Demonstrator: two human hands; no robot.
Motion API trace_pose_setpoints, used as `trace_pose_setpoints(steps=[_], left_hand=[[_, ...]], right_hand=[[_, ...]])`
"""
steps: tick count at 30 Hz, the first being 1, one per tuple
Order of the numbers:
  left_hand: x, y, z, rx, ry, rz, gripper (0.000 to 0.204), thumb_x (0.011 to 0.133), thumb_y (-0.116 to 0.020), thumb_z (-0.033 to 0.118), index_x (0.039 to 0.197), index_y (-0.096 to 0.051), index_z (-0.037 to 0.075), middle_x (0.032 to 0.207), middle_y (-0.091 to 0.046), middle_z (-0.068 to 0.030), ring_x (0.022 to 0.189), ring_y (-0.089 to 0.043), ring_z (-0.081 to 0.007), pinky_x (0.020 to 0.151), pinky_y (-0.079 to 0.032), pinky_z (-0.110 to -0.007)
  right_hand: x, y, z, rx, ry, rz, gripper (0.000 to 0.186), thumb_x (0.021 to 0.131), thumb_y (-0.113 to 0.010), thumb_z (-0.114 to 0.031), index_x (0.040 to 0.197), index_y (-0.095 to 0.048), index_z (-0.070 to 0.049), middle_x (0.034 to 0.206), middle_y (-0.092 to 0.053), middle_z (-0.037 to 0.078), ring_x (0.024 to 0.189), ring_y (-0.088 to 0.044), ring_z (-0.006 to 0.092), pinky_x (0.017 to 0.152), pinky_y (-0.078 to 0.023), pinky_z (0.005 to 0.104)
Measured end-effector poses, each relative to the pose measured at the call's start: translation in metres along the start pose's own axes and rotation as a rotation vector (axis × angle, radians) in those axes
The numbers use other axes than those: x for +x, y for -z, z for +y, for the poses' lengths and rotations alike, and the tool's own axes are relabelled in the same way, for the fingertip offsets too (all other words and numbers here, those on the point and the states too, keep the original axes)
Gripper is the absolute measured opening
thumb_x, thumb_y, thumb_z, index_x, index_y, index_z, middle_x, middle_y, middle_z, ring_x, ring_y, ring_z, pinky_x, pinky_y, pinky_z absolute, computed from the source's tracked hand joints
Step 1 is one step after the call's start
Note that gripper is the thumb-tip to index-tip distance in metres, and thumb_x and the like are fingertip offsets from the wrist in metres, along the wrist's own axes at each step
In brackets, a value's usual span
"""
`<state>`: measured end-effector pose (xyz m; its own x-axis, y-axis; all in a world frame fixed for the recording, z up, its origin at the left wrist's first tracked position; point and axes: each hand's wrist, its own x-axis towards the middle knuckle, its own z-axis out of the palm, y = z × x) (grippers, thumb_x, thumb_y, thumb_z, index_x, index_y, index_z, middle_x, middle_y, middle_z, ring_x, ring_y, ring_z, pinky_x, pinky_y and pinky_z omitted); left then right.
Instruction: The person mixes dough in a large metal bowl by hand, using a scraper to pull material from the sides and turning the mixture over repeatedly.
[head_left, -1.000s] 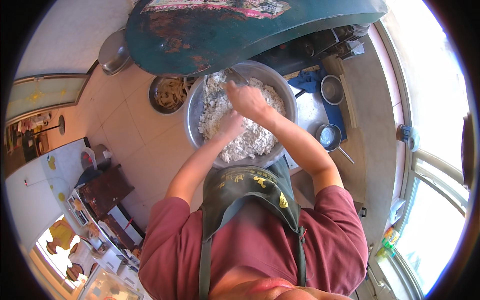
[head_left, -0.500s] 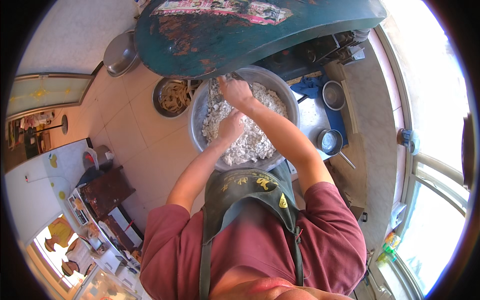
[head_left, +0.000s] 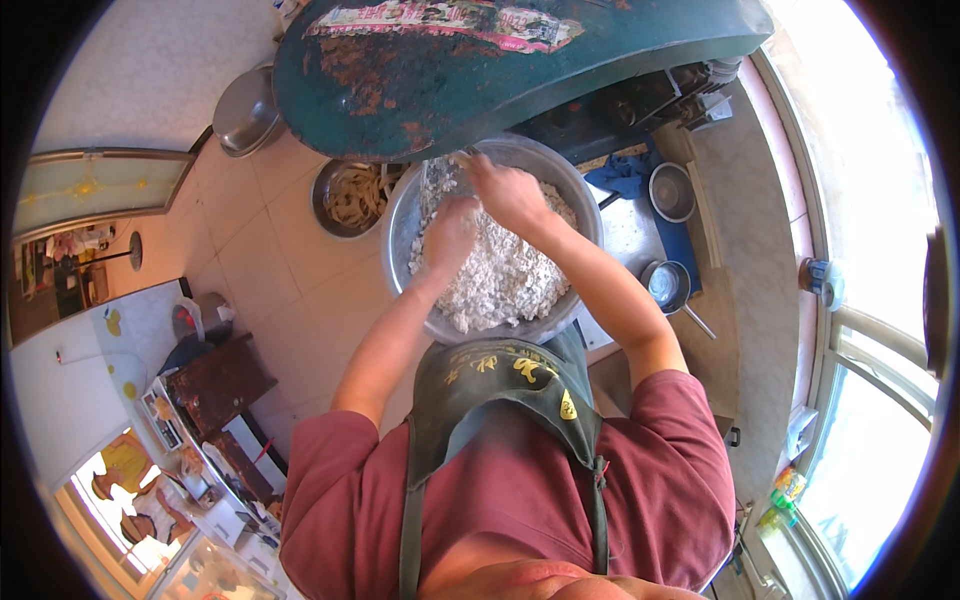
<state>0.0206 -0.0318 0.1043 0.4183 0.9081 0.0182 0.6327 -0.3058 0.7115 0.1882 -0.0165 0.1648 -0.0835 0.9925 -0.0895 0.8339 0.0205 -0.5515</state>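
A large metal basin (head_left: 398, 262) holds crumbly, floury white dough (head_left: 510, 285). My left hand (head_left: 450, 238) is over the left part of the dough, its fingers smeared by motion. At the far side of the basin, my right hand (head_left: 508, 195) is closed, fingers bent toward a flour-crusted metal piece (head_left: 440, 180) beneath the green machine. Whatever its fingers grip is too small or hidden to name. The worn green machine housing (head_left: 430, 85) overhangs the basin's far edge and hides part of that area.
Left of the basin, a metal bowl (head_left: 352, 198) of pale strips stands on the tiled floor. A bigger metal bowl (head_left: 245, 112) is farther left. To the right are a small bowl (head_left: 671, 192), a handled pan (head_left: 665, 287) and a blue cloth (head_left: 622, 175).
My left hand has moved slightly left and away from me over the dough. The right hand has shifted a little to the right, and its fingers have changed position.
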Motion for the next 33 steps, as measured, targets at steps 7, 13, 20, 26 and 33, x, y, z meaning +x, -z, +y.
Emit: trace_pose_setpoints(steps=[7,13,20,26,33], left_hand=[[0.050,0.016,0.005,0.450,-0.190,0.138,0.040,0.088,-0.069,0.018,0.125,-0.058,0.014,0.134,-0.049,-0.0119,0.120,-0.053,-0.0387,0.083,-0.054,-0.046],[0.040,0.021,0.005,0.406,-0.293,0.022,0.021,0.090,-0.060,0.010,0.111,-0.060,0.007,0.111,-0.061,-0.0141,0.104,-0.057,-0.0375,0.089,-0.048,-0.045],[0.074,0.012,-0.005,0.430,-0.255,-0.008,0.024,0.095,-0.053,0.014,0.118,-0.059,0.005,0.116,-0.062,-0.0181,0.109,-0.057,-0.0387,0.091,-0.048,-0.046],[0.061,-0.006,-0.012,0.375,-0.254,-0.063,0.026,0.095,-0.055,0.010,0.120,-0.059,0.004,0.121,-0.058,-0.0175,0.113,-0.055,-0.0378,0.096,-0.044,-0.046],[0.054,-0.005,-0.004,0.292,-0.182,-0.012,0.022,0.095,-0.056,0.003,0.117,-0.059,0.001,0.121,-0.058,-0.0174,0.114,-0.055,-0.0343,0.097,-0.045,-0.043]], right_hand=[[-0.122,-0.024,0.056,0.041,-0.118,0.024,0.021,0.097,-0.052,-0.020,0.113,-0.049,-0.008,0.086,-0.064,0.020,0.077,-0.065,0.0396,0.064,-0.052,0.0496],[-0.156,-0.063,0.071,-0.056,-0.118,0.086,0.027,0.092,-0.054,-0.016,0.119,-0.056,-0.011,0.096,-0.059,0.015,0.095,-0.059,0.0335,0.080,-0.047,0.0450],[-0.243,-0.018,0.135,0.281,-0.540,0.535,0.021,0.092,-0.063,-0.019,0.107,-0.061,-0.004,0.100,-0.063,0.018,0.088,-0.063,0.0340,0.078,-0.052,0.0389],[-0.392,-0.153,0.345,1.419,-1.668,0.678,0.061,0.096,-0.058,-0.047,0.134,-0.041,-0.001,0.112,-0.064,0.024,0.087,-0.069,0.0305,0.070,-0.059,0.0397],[-0.413,-0.202,0.443,1.805,-1.519,1.053,0.038,0.103,-0.046,-0.021,0.128,-0.040,0.008,0.116,-0.061,0.029,0.099,-0.067,0.0419,0.081,-0.062,0.0478]])
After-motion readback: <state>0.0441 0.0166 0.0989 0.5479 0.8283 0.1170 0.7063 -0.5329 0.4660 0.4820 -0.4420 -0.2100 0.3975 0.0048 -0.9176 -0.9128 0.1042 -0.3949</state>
